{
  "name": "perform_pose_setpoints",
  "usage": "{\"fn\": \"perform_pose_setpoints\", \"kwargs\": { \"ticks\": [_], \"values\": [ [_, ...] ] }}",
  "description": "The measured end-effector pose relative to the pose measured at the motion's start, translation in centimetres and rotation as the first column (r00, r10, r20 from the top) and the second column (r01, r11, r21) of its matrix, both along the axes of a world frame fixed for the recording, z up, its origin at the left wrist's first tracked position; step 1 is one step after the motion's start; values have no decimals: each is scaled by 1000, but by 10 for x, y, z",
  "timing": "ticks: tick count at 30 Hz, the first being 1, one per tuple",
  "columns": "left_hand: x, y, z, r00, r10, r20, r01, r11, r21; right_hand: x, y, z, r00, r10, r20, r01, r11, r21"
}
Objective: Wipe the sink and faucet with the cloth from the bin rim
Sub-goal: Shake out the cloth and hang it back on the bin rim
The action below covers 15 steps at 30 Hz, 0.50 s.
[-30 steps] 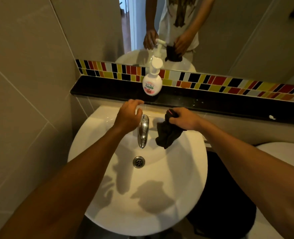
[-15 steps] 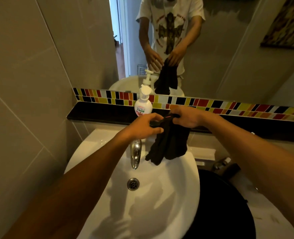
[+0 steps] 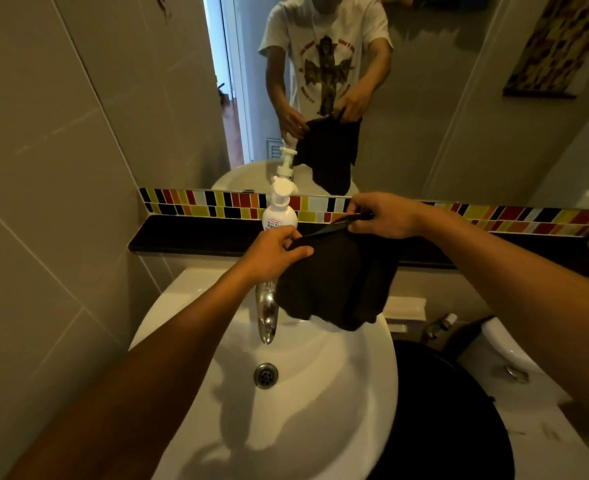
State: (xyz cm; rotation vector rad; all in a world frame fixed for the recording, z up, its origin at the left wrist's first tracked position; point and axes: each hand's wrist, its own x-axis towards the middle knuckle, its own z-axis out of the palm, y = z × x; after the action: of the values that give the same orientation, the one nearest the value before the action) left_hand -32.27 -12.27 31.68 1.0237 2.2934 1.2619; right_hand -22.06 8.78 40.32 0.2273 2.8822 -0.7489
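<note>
Cloth now spread wider above faucet, hiding its base. Both hands' fingers pinch top edge: left hand, right hand. Sink below faucet.

Dim, warm light — soft shadows, edges warped.
</note>
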Motion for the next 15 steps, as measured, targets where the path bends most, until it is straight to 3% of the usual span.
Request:
{"fn": "perform_pose_setpoints", "kwargs": {
  "ticks": [5, 8, 15],
  "values": [
    [-10, -5, 5, 989, -82, -123, 66, 990, -123, 15, 11, -1, 998, -29, -48, 28, 999, -21],
    [-13, -9, 5, 979, -109, -173, 68, 972, -226, 18, 16, -6, 995, -51, -84, 55, 997, 47],
    [-26, -29, 5, 987, -90, -133, 33, 924, -380, 33, 24, -21, 986, -119, -121, 126, 990, 59]
  ]
}}
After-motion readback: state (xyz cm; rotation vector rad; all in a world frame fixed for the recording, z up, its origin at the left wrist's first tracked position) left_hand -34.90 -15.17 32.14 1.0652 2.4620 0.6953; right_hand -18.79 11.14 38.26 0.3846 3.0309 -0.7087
